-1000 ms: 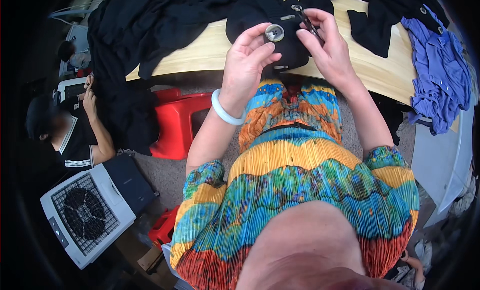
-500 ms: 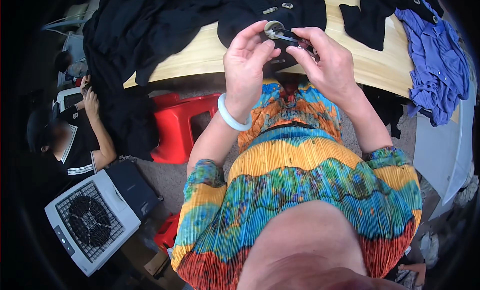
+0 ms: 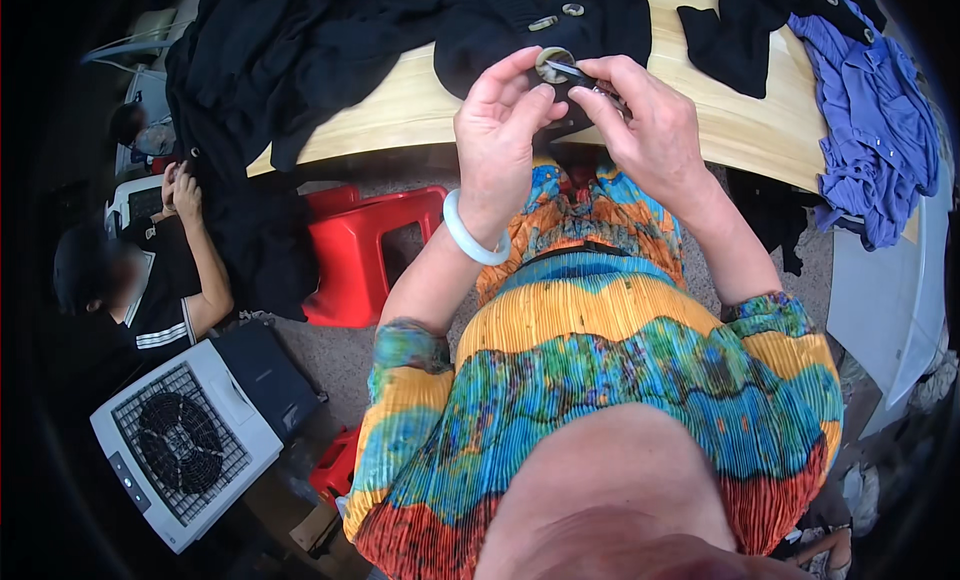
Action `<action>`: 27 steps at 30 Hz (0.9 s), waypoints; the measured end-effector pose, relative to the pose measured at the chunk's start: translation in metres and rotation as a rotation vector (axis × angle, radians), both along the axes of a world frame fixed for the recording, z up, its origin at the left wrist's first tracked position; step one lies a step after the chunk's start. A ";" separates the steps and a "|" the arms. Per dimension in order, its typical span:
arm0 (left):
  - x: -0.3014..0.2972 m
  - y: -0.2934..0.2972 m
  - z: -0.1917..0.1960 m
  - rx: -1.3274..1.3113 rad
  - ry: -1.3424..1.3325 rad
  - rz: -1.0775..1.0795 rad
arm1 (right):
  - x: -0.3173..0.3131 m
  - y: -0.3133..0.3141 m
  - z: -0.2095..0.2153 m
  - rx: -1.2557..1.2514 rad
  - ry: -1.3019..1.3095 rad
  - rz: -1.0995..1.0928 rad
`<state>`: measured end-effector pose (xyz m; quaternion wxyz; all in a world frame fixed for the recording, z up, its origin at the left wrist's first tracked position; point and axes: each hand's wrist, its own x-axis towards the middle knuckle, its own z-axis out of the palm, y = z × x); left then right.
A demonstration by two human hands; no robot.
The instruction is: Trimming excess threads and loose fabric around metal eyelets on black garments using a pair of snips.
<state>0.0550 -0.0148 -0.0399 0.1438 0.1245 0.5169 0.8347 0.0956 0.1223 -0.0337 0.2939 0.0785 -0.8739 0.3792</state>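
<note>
Between the thumb and fingers of my left hand (image 3: 497, 130) is a large, round, brownish-grey button (image 3: 549, 73), held up over the table's near edge. A pale ring-shaped bangle (image 3: 470, 232) circles that wrist. My right hand (image 3: 652, 125) grips a small pair of thread snips (image 3: 572, 72), their dark handles mostly hidden by the fingers. The pointed metal tip lies across the button's face. Just beyond the hands, a black knit garment (image 3: 490, 60) is spread out, with more large buttons (image 3: 572, 10) on it.
The wooden table (image 3: 385, 100) also bears a black garment piece (image 3: 725, 45) and a crumpled purple garment (image 3: 870, 120) at right. A red stool (image 3: 350, 250) stands at left, near a white fan unit (image 3: 185, 440). A co-worker (image 3: 150, 280) sits at far left.
Both hands have shifted slightly, the left one to the right. The button has turned to show more of its face, and the snips' tip now lies across it. The co-worker's hands have moved.
</note>
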 end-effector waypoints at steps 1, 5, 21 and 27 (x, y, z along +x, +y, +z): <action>0.001 -0.001 0.001 0.011 -0.033 0.002 | -0.001 -0.001 -0.001 -0.023 0.009 0.000; -0.002 -0.003 0.001 0.094 -0.148 0.015 | -0.001 -0.003 -0.002 -0.297 -0.064 0.018; -0.040 -0.049 -0.025 0.169 -0.248 -0.369 | -0.042 0.020 -0.009 -0.437 -0.258 0.311; -0.047 -0.046 -0.011 -0.063 -0.011 -0.444 | -0.063 0.037 -0.001 -0.301 -0.756 0.544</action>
